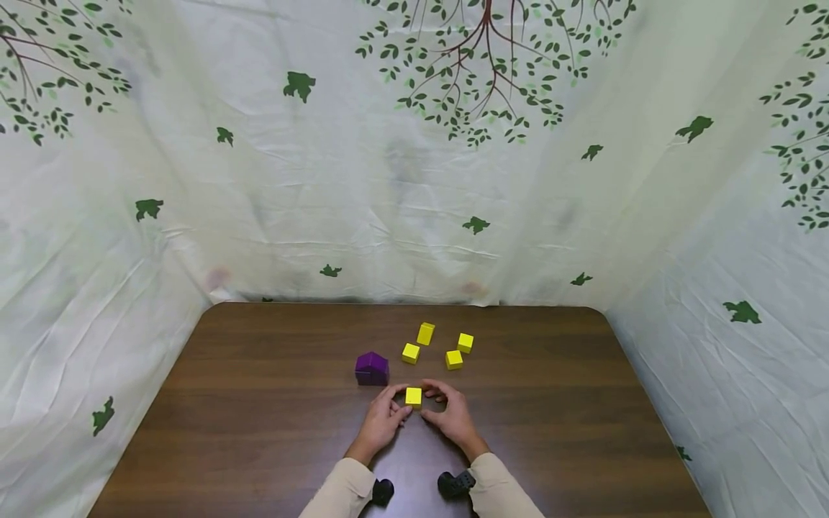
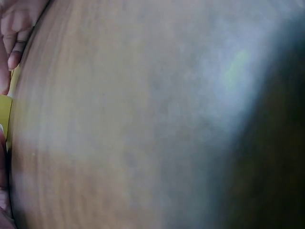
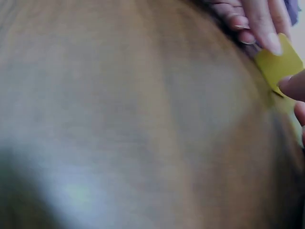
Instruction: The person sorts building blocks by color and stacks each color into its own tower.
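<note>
Near the middle of the table, both hands meet at one yellow cube. My left hand holds the cube's left side, thumb in front and a finger behind. From the other side my right hand curves thumb and finger around its right edge. In the right wrist view, thumbs from both hands reach the yellow cube. Only a sliver of the yellow cube shows in the left wrist view, between the thumbs. Just beyond the left hand sits a purple block.
Farther back lie more yellow cubes: one behind another, and a pair at the right, a near cube and a far cube. The brown table ends at a white leaf-printed cloth.
</note>
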`<state>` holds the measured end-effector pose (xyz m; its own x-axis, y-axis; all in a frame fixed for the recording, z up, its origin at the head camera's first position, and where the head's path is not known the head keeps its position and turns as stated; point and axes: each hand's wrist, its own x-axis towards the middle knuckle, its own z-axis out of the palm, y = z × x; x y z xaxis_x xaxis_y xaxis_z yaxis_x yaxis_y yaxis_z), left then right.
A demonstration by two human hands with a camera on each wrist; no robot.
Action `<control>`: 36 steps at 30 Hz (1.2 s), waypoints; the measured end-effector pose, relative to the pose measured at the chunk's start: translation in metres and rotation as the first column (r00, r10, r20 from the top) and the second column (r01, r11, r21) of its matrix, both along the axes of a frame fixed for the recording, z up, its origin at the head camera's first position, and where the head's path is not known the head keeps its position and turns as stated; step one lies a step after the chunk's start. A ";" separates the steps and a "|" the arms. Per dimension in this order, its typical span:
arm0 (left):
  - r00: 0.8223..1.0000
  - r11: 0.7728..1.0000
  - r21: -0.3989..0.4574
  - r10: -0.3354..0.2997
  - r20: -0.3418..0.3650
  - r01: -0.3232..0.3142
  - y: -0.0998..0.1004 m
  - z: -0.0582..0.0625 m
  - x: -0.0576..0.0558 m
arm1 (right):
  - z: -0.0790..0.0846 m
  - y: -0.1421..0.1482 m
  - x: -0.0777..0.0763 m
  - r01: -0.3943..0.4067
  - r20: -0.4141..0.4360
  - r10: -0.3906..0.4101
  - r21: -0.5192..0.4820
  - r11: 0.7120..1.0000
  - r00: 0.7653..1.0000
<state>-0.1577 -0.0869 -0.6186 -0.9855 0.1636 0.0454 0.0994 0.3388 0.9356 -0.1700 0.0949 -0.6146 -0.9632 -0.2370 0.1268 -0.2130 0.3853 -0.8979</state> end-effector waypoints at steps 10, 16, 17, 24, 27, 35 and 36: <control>1.000 1.000 0.010 -0.003 -0.006 0.004 0.000 0.000 0.002 | 0.010 0.003 -0.026 0.036 0.006 -0.036 -0.163 0.986 0.999; 1.000 1.000 -0.015 0.004 0.018 -0.004 -0.001 0.001 0.000 | 0.034 -0.007 -0.059 0.079 -0.016 -0.079 -0.022 0.997 0.997; 1.000 1.000 -0.018 0.003 0.017 -0.002 -0.001 0.001 0.000 | 0.037 -0.008 -0.064 0.078 -0.005 -0.078 0.003 0.997 0.997; 1.000 1.000 -0.011 -0.004 0.024 0.004 0.000 0.002 0.002 | 0.044 -0.018 -0.088 0.046 0.085 -0.059 0.146 0.988 0.995; 0.999 1.000 -0.011 -0.007 0.031 0.008 0.000 0.002 0.002 | 0.043 -0.023 -0.093 0.044 0.108 -0.064 0.183 0.982 0.992; 1.000 1.000 -0.016 -0.016 0.010 0.016 -0.002 0.001 0.001 | 0.039 -0.033 -0.102 -0.011 0.124 -0.031 0.326 0.945 0.992; 1.000 1.000 -0.016 -0.018 0.012 0.018 -0.003 0.001 0.001 | 0.037 -0.034 -0.103 -0.022 0.121 -0.022 0.343 0.939 0.992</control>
